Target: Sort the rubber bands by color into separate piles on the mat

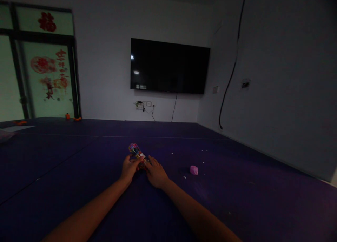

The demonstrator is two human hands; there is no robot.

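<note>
A clear, bulb-shaped container (133,149) with many-coloured contents is between my two hands, tilted with its rounded end up and to the left. My left hand (130,169) grips it from the left, with the thumb across its middle near a white patch. My right hand (157,174) is closed around the lower right end, its fingers bent over that part. The lower end is partly hidden by the fingers, and I cannot make out what the small coloured pieces inside are.
A crumpled pink lump (193,170) lies on the purple mat (168,207) to the right, among small white scraps. Orange objects (67,116) are by the door at far left. A dark television (170,66) hangs on the far wall; a black cable (228,84) runs down the right wall.
</note>
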